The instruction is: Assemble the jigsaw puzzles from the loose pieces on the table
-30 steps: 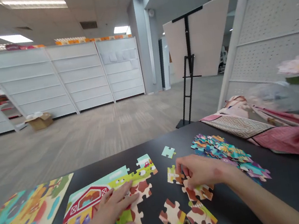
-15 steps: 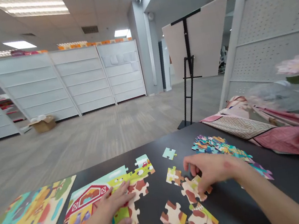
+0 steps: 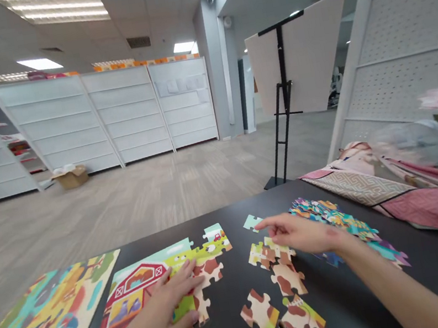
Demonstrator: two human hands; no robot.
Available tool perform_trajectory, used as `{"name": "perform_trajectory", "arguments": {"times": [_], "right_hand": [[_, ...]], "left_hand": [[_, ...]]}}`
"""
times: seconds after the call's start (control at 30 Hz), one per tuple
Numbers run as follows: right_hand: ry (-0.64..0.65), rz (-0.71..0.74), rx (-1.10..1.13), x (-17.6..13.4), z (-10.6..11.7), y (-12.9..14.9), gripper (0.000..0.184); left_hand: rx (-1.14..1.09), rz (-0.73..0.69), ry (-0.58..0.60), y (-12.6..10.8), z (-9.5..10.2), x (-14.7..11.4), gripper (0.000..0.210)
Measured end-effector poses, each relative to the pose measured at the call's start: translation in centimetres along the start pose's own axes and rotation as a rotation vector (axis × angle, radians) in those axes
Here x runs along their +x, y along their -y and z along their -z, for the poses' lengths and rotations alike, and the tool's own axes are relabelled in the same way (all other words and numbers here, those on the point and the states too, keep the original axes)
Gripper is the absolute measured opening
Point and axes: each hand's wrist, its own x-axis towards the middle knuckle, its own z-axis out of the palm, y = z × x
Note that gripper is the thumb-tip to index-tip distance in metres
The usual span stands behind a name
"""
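My left hand [image 3: 165, 310] lies flat, fingers spread, on a partly assembled farm jigsaw puzzle [image 3: 137, 275] with a red barn. My right hand [image 3: 293, 232] is over the table with its index finger stretched out and the other fingers loosely bent. That fingertip is at the edge of a light blue puzzle piece [image 3: 251, 223]; whether it touches cannot be made out. Just below the hand are a green-and-brown piece [image 3: 259, 256] and a brown-and-cream piece [image 3: 287, 279]. Nearer me lie cow-patterned pieces [image 3: 260, 314], [image 3: 302, 321] close together.
A colourful picture board [image 3: 39, 323] lies at the left of the dark table [image 3: 226, 308]. Behind my right hand is a heap of mixed puzzle pieces [image 3: 333, 217]. A pink bag [image 3: 422, 197] sits at the right edge. An easel [image 3: 282, 92] stands beyond the table.
My right hand has moved away from the cow-patterned pieces toward the light blue piece, its index finger now extended. My left hand stays on the puzzle. The view has shifted slightly.
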Motion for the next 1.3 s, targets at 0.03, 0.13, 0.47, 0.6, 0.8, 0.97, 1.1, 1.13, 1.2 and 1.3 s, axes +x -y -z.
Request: {"name": "perform_trajectory", "arguments": {"times": [0.03,0.13,0.47,0.6,0.8,0.97,1.1,1.13,1.2,1.3], "right_hand": [[-0.053,0.008,-0.014,0.4,-0.4,-0.1,0.037],[-0.212,0.022,-0.033,1.6,-2.2,0.0,0.033],[-0.163,-0.057,0.480,2.9,-7.3,2.8,0.051],[-0.149,0.001,0.419,2.8,-7.8,3.5,0.055],[-0.116,0.010,0.424,2.9,-8.3,3.7,0.049],[-0.096,-0.012,0.544,3.1,-8.7,3.5,0.042],[-0.079,-0.040,0.516,3.2,-9.2,3.2,0.040],[-0.075,-0.035,0.496,3.2,-9.2,3.1,0.040],[-0.068,-0.017,0.449,3.2,-9.4,3.0,0.040],[-0.064,0.003,0.392,3.1,-9.4,2.9,0.039]], "left_hand": [[-0.002,0.002,0.001,-0.1,0.1,0.0,0.054],[-0.018,-0.032,-0.014,-0.3,0.2,-0.1,0.054],[-0.037,-0.057,-0.065,-0.3,0.1,-0.2,0.058],[-0.037,-0.068,-0.069,-0.7,0.4,-0.4,0.058],[-0.038,-0.064,-0.064,-0.9,0.6,-0.4,0.060],[-0.026,-0.066,-0.068,-0.9,0.6,-0.4,0.058],[-0.028,-0.055,-0.054,-0.9,0.5,-0.3,0.060],[-0.034,-0.055,-0.053,-0.8,0.5,-0.3,0.060],[-0.042,-0.055,-0.056,-0.7,0.4,-0.2,0.061],[-0.047,-0.055,-0.058,-0.6,0.3,-0.2,0.061]]}}
